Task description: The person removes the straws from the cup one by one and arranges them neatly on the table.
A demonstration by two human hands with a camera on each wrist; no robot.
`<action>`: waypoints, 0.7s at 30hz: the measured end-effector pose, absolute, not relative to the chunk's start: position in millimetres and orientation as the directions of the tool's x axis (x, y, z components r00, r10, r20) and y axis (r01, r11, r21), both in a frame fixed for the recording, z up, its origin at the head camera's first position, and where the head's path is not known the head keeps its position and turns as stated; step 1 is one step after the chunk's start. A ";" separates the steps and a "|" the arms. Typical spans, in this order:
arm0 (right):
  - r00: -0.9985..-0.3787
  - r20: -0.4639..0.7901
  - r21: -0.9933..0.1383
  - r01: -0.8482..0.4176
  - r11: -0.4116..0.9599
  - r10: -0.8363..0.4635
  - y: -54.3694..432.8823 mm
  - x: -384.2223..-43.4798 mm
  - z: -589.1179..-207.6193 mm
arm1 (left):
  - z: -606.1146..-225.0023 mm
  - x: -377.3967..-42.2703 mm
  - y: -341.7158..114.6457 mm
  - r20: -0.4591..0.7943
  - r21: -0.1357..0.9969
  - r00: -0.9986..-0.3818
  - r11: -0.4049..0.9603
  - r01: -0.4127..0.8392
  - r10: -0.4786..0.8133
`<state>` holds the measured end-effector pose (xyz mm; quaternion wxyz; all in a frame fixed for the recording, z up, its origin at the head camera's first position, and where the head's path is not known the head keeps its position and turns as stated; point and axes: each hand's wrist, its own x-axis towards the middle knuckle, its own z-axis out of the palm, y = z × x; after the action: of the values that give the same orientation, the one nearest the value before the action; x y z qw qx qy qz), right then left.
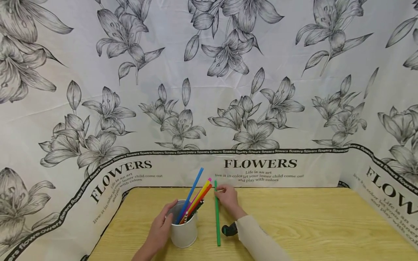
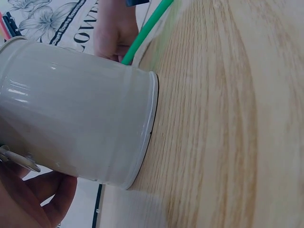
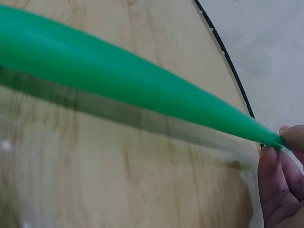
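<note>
A small white metal pail (image 1: 184, 235) stands upright on the table, and my left hand (image 1: 159, 229) holds it from the left side near the rim. Blue (image 1: 196, 185), yellow (image 1: 203, 192) and orange (image 1: 206, 189) straws lean to the right out of it. Between thumb and fingers, my right hand (image 1: 228, 197) pinches a green straw (image 1: 217, 221) near its far end. That straw lies to the right of the pail, pointing toward me. In the left wrist view, the fingers (image 2: 61, 194) touch the pail's side, and part of a wire handle (image 2: 19, 159) shows.
The wooden table (image 1: 310, 221) extends to the right of my right arm. A white cloth with printed flowers (image 1: 228, 54) hangs at the back and both sides. At the right wrist sits a black device (image 1: 229, 229).
</note>
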<state>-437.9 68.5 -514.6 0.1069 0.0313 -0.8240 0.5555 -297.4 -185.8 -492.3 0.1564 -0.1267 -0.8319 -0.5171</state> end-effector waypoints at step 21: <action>-0.989 0.145 -0.907 -0.128 0.401 0.013 65.4 -438.3 -522.8 | -488.7 -294.9 -183.9 0.386 0.825 -0.922 0.429 0.367 0.046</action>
<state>-438.3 65.4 -522.8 0.0645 0.0342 -0.8345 0.5462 -294.9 -183.9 -488.7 0.1543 -0.1242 -0.8311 -0.5197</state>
